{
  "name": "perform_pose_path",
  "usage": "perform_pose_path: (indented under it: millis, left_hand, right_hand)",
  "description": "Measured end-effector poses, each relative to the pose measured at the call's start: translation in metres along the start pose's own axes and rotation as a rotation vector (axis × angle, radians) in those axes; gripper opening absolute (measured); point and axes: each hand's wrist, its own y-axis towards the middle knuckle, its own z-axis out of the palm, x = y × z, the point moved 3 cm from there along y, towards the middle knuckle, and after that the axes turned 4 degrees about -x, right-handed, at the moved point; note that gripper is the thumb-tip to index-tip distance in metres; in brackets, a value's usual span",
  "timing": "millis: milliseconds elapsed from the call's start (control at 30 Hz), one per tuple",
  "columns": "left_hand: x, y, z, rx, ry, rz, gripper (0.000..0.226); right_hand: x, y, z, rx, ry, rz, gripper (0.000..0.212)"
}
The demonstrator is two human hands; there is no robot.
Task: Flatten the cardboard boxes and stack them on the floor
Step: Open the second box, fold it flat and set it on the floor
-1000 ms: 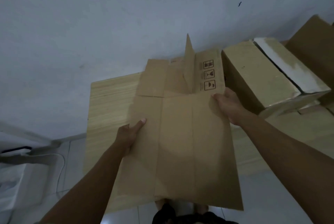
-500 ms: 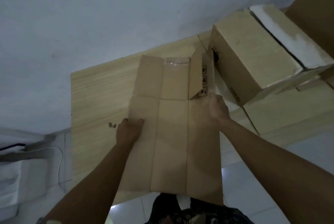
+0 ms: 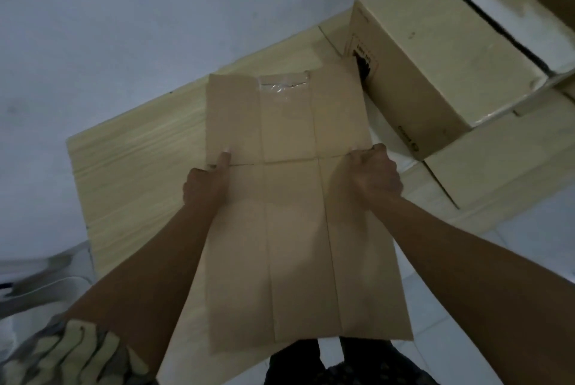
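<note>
A flattened brown cardboard box [image 3: 295, 229] lies over the pale wooden table [image 3: 133, 167], its near end hanging past the table's front edge. Clear tape sticks to its far flap. My left hand [image 3: 207, 184] grips its left edge at the fold line, thumb on top. My right hand [image 3: 367, 176] grips the right edge at the same fold line, fingers curled round it. An assembled cardboard box [image 3: 435, 64] stands just to the right, close to the flat one's far corner.
A white-topped box [image 3: 504, 8] and more cardboard [image 3: 497, 151] sit at the right. A pale wall rises behind the table. White floor tiles [image 3: 451, 338] lie below right. White and grey objects [image 3: 37, 275] stand at the left on the floor.
The upright flap with the printed symbols has folded down flat. Both hands have shifted along the side edges to the fold line, and the view has tipped further down.
</note>
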Motion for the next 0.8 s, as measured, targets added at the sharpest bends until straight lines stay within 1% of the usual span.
perform_pose_path:
  millis: [100, 200, 267, 367, 467, 633, 700, 800]
  left_hand:
    - [0.003, 0.005, -0.002, 0.029, -0.014, 0.108, 0.079]
    - [0.002, 0.005, -0.006, 0.052, -0.101, 0.185, 0.068]
    - [0.003, 0.003, -0.011, 0.062, -0.141, 0.232, 0.062]
    - [0.001, -0.004, -0.022, 0.017, -0.127, 0.299, 0.054]
    - [-0.004, -0.017, -0.033, -0.050, -0.031, 0.355, 0.052]
    - [-0.007, -0.042, -0.060, -0.164, 0.001, 0.376, 0.053]
    - [-0.012, -0.055, -0.073, -0.194, -0.026, 0.381, 0.053]
    - [-0.023, -0.080, -0.092, -0.244, -0.094, 0.388, 0.053]
  right_hand:
    - [-0.001, 0.004, 0.001, 0.041, 0.044, -0.036, 0.055]
    - [0.005, 0.004, -0.002, 0.107, 0.150, -0.093, 0.059]
    - [0.010, 0.001, -0.005, 0.157, 0.158, -0.136, 0.054]
    - [0.021, -0.005, -0.007, 0.212, 0.161, -0.201, 0.038]
    - [0.033, -0.017, -0.003, 0.203, 0.131, -0.285, 0.023]
    - [0.042, -0.037, -0.014, 0.152, 0.170, -0.384, 0.022]
    - [0.046, -0.041, -0.028, 0.140, 0.189, -0.429, 0.021]
    - [0.055, -0.048, -0.058, 0.085, 0.188, -0.503, 0.024]
